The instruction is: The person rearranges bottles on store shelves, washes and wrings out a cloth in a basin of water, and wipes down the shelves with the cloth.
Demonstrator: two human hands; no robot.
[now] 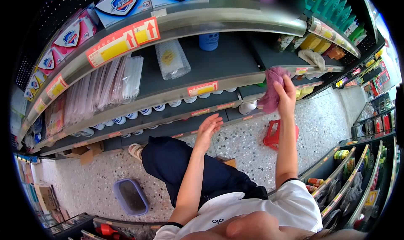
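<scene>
My right hand [286, 95] is closed round a crumpled purple cloth [274, 85] at the front edge of the middle shelf [235, 81]. Lower and to the left, my left hand [208, 129] is empty, its fingers slightly curled and apart, above my knee. On the dark shelf board lie a clear bubble-wrapped pack [171, 60] with a yellow label and a blue container [208, 41]. A row of flat plastic-wrapped packs [107, 81] fills the shelf's left part.
Boxed soaps [122, 3] stand on the upper shelf, green bottles [330, 6] at top right. White-capped bottles [160, 107] line the lower shelf. On the speckled floor are a purple bin [131, 197], a red plastic stool [272, 135] and a cardboard box [87, 153]. More shelving [341, 181] stands at right.
</scene>
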